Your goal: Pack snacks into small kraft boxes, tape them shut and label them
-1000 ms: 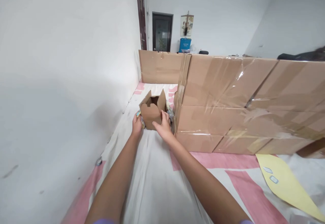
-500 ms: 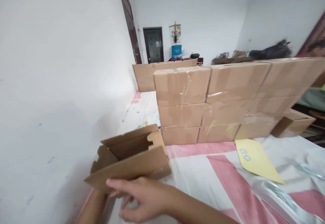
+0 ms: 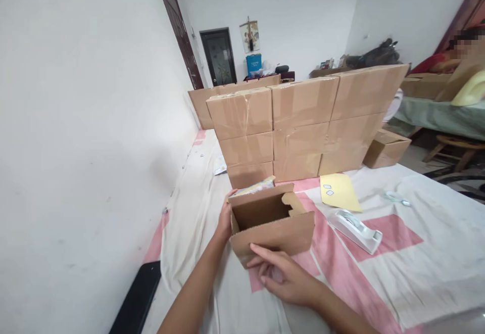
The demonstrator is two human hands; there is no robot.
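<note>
An open-topped cardboard box [image 3: 273, 235] stands on the cloth-covered surface in front of me, flaps raised and inside dark. My left hand [image 3: 226, 219] grips its left end, with some fingers hidden behind the cardboard. Against the box's front wall rests my right hand [image 3: 278, 273], index finger stretched out and the other fingers partly bent and apart. Just behind the box lies a yellow-edged plastic packet [image 3: 255, 187], partly covered by it. To the right are a white tape dispenser [image 3: 356, 230] and a yellow sheet [image 3: 340, 192] with two small outlined labels.
Taped cartons [image 3: 299, 122] form a wall behind the box. Another carton [image 3: 386, 148] stands at their right end. A black phone-like object [image 3: 136, 296] lies by the left wall. A clear tape roll [image 3: 396, 197] sits farther right. A person [image 3: 441, 62] is at another table.
The box has moved right, away from the wall, with both hands on it. My left hand now shows at its left end. The view has swung right, revealing the person and the black object.
</note>
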